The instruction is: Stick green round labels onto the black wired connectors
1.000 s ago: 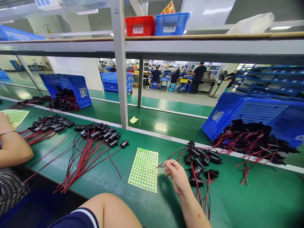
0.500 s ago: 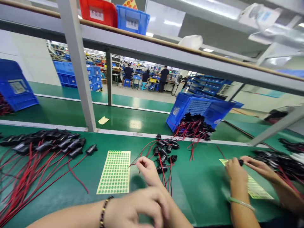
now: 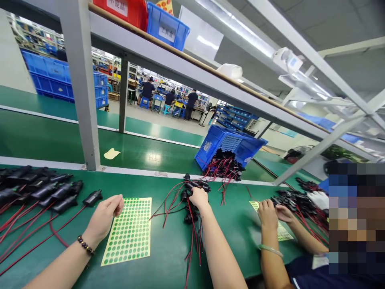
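Note:
My left hand point(image 3: 102, 218), wearing a beaded bracelet, is at the upper left edge of a sheet of green round stickers point(image 3: 132, 230). Its thumb and fingers are pinched together; anything between them is too small to tell. My right hand point(image 3: 200, 198) reaches into a small cluster of black cylindrical parts point(image 3: 191, 216) with red and black wires, its fingers closed on one of them and partly hiding it. Left of the sheet lies a larger pile of black parts point(image 3: 39, 188) with long red wires, one part point(image 3: 92, 198) lying at its right end.
A tilted blue bin point(image 3: 207, 146) spills wired black parts behind the cluster. At the right, a co-worker's hands point(image 3: 269, 214) are over another sticker sheet point(image 3: 284, 233). A shelf post point(image 3: 80, 88) stands at the left; a scrap of yellowish paper point(image 3: 112, 153) lies beyond the ledge.
The view has turned to the right. My left hand has moved left, from in front of my right forearm to the sheet's edge. My right hand has moved away from beside the sheet onto the cluster.

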Tool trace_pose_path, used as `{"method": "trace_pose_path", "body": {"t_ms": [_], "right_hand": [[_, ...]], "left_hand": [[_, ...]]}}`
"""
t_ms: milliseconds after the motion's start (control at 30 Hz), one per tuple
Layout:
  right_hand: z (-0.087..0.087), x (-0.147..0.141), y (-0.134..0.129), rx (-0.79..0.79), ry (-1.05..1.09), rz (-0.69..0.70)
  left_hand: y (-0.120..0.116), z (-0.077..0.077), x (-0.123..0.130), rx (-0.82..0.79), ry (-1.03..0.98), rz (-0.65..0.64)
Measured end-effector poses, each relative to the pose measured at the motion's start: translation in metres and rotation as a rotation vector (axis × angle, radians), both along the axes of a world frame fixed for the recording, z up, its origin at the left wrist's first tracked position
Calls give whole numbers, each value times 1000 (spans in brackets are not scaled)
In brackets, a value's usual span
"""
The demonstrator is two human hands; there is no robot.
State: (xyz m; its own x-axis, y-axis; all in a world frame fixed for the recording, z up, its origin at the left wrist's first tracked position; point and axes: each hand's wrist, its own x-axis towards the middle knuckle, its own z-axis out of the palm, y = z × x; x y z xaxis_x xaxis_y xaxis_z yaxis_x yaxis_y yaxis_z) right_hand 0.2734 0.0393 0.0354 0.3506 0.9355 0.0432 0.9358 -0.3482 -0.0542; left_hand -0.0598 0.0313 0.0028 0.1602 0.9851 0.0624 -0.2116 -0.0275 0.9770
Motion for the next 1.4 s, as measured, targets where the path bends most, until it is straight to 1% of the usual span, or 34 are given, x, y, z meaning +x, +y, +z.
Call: {"method": "trace_pose_path", "body": {"t_ms": [67,100,167,233,267,333,367,400,433,500,533,567,600,667,700,733,800,833,867,900,933,1000,1067,1133,1267,1400], "right_hand": [[-1,-2,0,-2,-6,-5],[1,-3,-1,6,-7,-5],[11,-5,-7,40,-8,7],[27,-11,-16,161,49,96],[36,-17,-21,257,111,182],[54,-39,-32,440,271,431],[61,-53,-37,486,337,565],[66,-70,-41,500,381,699],[68,-89,-45,480,399,830],[65,-126,-50,378,355,1067],[61,-142,-51,340,313,1140],[56,-155,-51,324,283,1190],[51,-165,-49,309,268,1222],[40,-172,-41,313,312,1214],[36,-170,-35,331,365,1167],[31,-167,-27,362,430,1084],[20,-157,-8,430,562,848],[13,-153,1,440,608,730],[5,-150,9,414,629,645],[-2,-149,17,363,627,598],[-10,-149,23,299,609,584],[-23,-152,32,184,551,605],[-32,-156,39,124,515,620],[-36,-159,45,90,497,618],[-40,-163,54,28,454,597],[-43,-166,59,-3,423,574]], "left_hand": [[1,2,0,-64,-85,-10],[2,2,0,-98,-134,-6],[6,2,-1,-160,-248,5],[10,1,-3,-213,-364,0],[11,1,-3,-240,-414,-11],[9,3,-2,-298,-476,-51],[7,5,0,-335,-486,-93],[4,7,2,-380,-487,-159],[0,9,4,-430,-484,-247],[-8,12,8,-520,-498,-459],[-12,12,10,-550,-518,-547],[-14,12,12,-565,-545,-594],[-15,12,12,-565,-564,-601],[-13,9,11,-549,-546,-544],[-11,8,9,-544,-515,-510],[-8,6,7,-543,-484,-489],[-1,4,4,-544,-440,-486],[1,3,2,-536,-432,-486],[3,2,2,-519,-418,-480],[5,2,1,-496,-392,-472],[6,1,1,-469,-353,-469],[7,-2,2,-419,-252,-471],[8,-4,2,-388,-155,-478],[8,-8,3,-368,-88,-464],[10,-14,4,-350,-6,-422],[12,-20,4,-343,76,-415]]}}
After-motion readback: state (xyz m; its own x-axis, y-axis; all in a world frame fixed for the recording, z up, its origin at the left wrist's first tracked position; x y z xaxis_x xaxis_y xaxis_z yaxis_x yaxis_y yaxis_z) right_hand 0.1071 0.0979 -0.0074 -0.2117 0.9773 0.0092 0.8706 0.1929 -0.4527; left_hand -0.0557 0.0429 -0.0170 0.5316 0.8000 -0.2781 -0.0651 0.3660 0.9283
